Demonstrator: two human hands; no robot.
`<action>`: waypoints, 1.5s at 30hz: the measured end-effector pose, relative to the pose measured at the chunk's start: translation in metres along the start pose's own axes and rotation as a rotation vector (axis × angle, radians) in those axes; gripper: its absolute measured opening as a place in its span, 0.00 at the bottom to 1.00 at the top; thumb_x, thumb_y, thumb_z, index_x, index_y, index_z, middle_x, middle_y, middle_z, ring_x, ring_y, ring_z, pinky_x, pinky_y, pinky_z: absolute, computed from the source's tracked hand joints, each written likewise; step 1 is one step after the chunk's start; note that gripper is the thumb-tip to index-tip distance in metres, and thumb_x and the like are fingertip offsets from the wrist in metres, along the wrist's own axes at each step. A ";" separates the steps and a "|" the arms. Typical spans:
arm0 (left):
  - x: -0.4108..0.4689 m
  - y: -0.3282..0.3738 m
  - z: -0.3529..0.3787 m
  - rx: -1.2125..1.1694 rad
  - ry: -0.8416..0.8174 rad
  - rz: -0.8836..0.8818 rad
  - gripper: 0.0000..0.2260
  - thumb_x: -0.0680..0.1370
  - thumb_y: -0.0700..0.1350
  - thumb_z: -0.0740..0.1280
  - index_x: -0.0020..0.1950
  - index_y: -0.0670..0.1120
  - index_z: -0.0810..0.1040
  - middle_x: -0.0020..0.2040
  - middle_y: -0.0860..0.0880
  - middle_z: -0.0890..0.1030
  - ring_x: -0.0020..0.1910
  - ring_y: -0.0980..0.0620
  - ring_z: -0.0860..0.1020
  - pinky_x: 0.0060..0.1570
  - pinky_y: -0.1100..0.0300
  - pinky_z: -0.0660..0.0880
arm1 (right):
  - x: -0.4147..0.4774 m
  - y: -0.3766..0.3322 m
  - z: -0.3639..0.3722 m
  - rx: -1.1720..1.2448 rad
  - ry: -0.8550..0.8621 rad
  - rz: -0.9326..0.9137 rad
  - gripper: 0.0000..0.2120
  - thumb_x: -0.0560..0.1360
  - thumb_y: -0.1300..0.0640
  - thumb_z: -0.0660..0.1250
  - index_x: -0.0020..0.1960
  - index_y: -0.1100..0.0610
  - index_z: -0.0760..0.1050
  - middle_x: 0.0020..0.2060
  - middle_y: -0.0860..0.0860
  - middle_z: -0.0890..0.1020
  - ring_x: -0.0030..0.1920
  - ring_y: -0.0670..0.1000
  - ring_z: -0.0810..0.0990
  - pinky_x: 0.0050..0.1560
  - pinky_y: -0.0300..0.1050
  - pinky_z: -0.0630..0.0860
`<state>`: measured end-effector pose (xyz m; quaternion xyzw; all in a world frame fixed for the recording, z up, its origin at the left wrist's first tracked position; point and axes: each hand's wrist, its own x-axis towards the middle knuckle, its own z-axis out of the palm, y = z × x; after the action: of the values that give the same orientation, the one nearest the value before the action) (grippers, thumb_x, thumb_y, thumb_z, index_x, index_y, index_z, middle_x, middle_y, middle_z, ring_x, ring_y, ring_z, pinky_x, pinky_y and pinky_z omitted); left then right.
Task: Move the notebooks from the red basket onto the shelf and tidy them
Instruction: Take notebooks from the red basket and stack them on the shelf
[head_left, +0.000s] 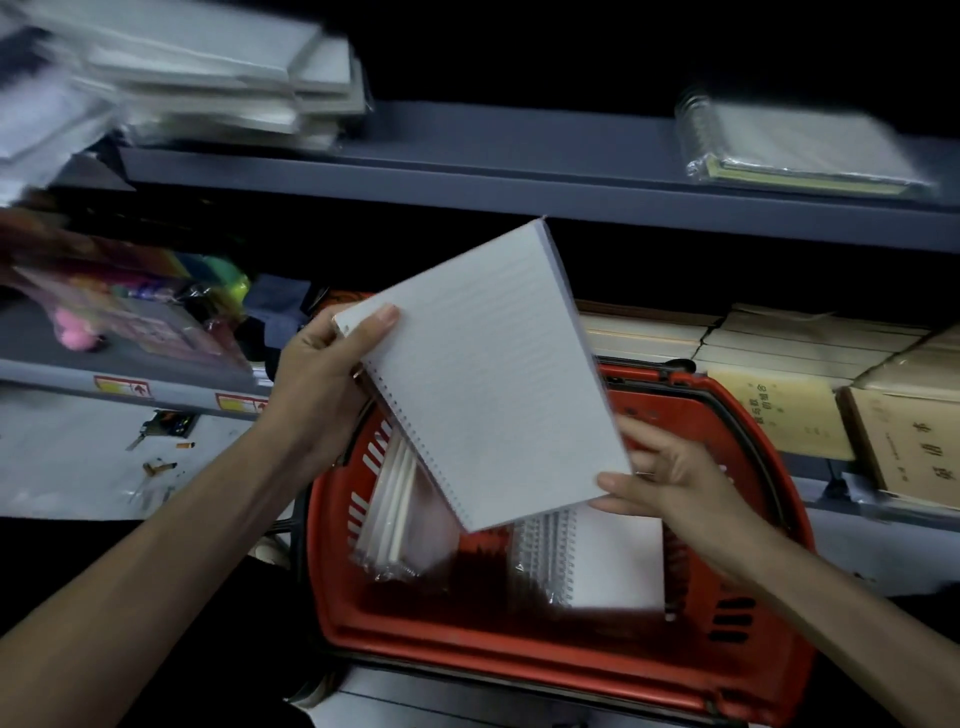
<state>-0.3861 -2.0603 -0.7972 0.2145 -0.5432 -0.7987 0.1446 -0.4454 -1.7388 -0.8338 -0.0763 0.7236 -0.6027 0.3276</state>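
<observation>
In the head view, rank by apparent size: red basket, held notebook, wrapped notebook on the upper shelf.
1. red basket
2. held notebook
3. wrapped notebook, though it lies farther from the camera, so the two notebooks may really match.

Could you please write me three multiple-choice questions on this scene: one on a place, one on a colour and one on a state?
1. Where is the notebook with the spiral edge?
A. In the air over the basket
B. Flat on the top shelf
C. On the floor

2. What colour is the basket?
A. Blue
B. Green
C. Red

3. How many hands hold the notebook?
A. One
B. Both
C. None

Answers:
1 A: it hangs tilted above the basket's opening and rests on nothing.
2 C: its rim and slotted walls are red.
3 B: the left hand grips the upper corner at the spiral edge, and the right hand pinches the lower corner.
</observation>
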 end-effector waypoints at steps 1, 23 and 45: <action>0.002 0.004 0.003 -0.041 -0.035 0.003 0.16 0.79 0.49 0.71 0.63 0.42 0.81 0.63 0.41 0.84 0.61 0.43 0.82 0.58 0.48 0.81 | 0.000 -0.003 0.005 0.004 -0.002 -0.032 0.30 0.77 0.73 0.68 0.72 0.48 0.72 0.55 0.55 0.87 0.56 0.55 0.87 0.56 0.50 0.84; -0.036 0.033 -0.010 0.573 -0.237 0.344 0.36 0.76 0.37 0.77 0.78 0.60 0.66 0.41 0.55 0.81 0.41 0.54 0.82 0.50 0.64 0.77 | 0.023 -0.111 0.032 0.415 0.004 -0.331 0.26 0.78 0.72 0.63 0.72 0.55 0.74 0.60 0.58 0.85 0.58 0.57 0.86 0.52 0.50 0.85; 0.058 0.229 -0.057 0.712 0.313 0.500 0.21 0.76 0.42 0.77 0.68 0.47 0.81 0.36 0.47 0.82 0.29 0.56 0.77 0.37 0.62 0.76 | 0.165 -0.294 0.153 -0.458 0.318 -0.638 0.27 0.76 0.41 0.72 0.68 0.54 0.74 0.42 0.54 0.85 0.38 0.54 0.81 0.38 0.45 0.79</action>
<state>-0.4084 -2.2172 -0.6134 0.2311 -0.7905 -0.4608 0.3306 -0.5699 -2.0253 -0.6353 -0.2731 0.8205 -0.5019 -0.0166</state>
